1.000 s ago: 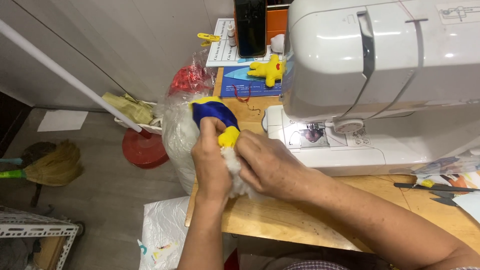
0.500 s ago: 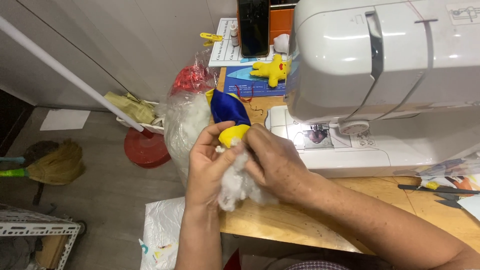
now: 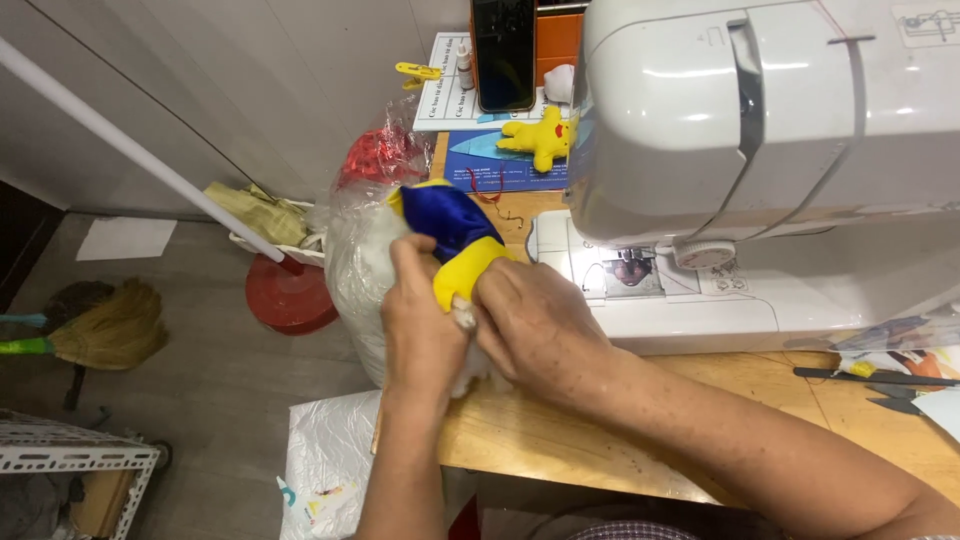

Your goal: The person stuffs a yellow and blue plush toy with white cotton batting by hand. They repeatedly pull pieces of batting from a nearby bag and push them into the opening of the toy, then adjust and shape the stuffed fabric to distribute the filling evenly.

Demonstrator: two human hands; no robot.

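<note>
Both hands have shifted lower: left hand (image 3: 425,325) and right hand (image 3: 535,325) stay clamped on the blue-and-yellow fabric toy (image 3: 455,235), white stuffing (image 3: 468,318) now nearly hidden between them.

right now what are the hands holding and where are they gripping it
Both the left hand and right hand grip a blue and yellow fabric toy piece at its yellow lower end, where white stuffing shows.
</note>
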